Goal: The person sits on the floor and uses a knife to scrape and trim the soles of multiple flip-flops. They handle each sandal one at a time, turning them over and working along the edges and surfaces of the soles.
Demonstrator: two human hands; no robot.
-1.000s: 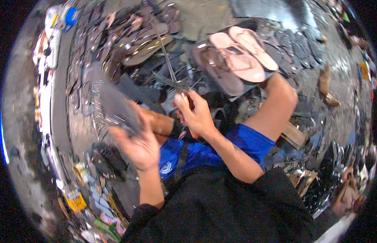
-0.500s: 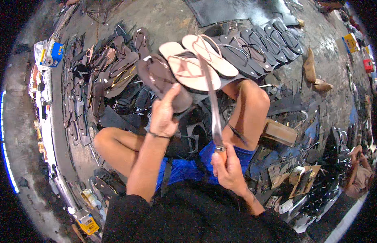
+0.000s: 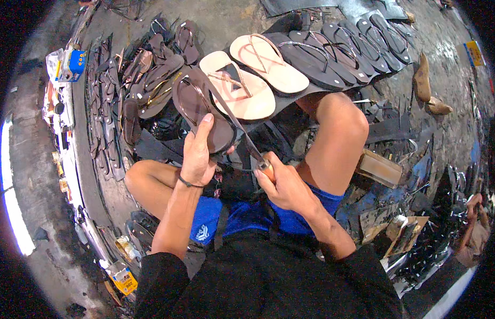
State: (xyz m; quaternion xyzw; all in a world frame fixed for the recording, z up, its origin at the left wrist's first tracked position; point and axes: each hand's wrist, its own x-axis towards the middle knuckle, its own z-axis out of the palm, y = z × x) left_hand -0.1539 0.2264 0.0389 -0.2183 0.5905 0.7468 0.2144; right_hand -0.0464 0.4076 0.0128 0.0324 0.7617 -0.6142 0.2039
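A dark brown flip-flop [image 3: 191, 106] with a thin shiny strap is held near its heel by my left hand [image 3: 198, 158], thumb on top and fingers beneath. My right hand [image 3: 286, 183] is wrapped round the wooden handle of a long knife [image 3: 232, 119]. Its narrow blade slants up and left along the right edge of the brown sole; whether it touches the edge I cannot tell. Just right of the blade lies a cream flip-flop [image 3: 258, 106] with a dark patch under its strap. Another cream flip-flop [image 3: 290, 80] is beside it.
Several dark flip-flops [image 3: 311, 66] continue the row to the right. A heap of brown sandals [image 3: 160, 77] lies at the left. Wooden shoe lasts [image 3: 422, 80] and a tan block [image 3: 379, 167] sit at the right. Another person's arm [image 3: 473, 226] shows at the far right.
The knife has swung left and down, from upright over the cream flip-flops to beside the brown one. The brown flip-flop has shifted slightly left, still in my left hand.
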